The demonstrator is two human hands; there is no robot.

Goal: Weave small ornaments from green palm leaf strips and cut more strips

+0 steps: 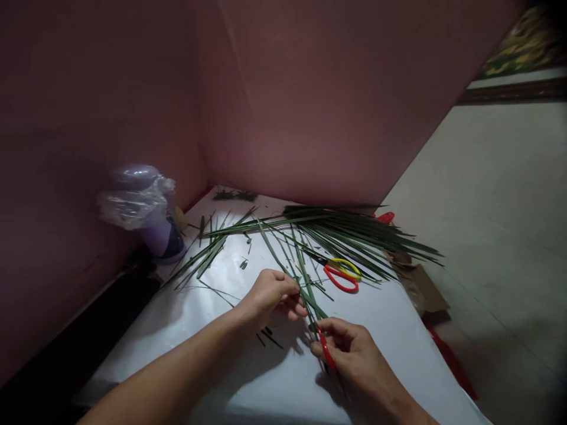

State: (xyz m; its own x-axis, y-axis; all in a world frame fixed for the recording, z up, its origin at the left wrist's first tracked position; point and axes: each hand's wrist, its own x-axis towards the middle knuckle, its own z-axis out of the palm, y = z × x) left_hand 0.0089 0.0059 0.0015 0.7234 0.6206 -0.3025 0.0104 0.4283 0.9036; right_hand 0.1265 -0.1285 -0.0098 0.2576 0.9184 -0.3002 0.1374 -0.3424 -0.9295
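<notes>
My left hand (271,295) pinches several long green leaf strips (305,282) that rise from the white table (230,354) toward the far side. My right hand (349,351) is closed on the near ends of the same strips and on a small red-handled tool (326,349) whose blade I cannot make out. A pair of scissors with one red and one yellow handle (341,273) lies just beyond both hands. A big bundle of green leaves (354,233) lies across the far part of the table.
A purple container wrapped in clear plastic (146,209) stands at the far left by the pink wall. More leaf strips (208,251) lie on the left. A brown cardboard piece (425,289) and a red item (386,217) are at the table's right edge. Pale floor lies to the right.
</notes>
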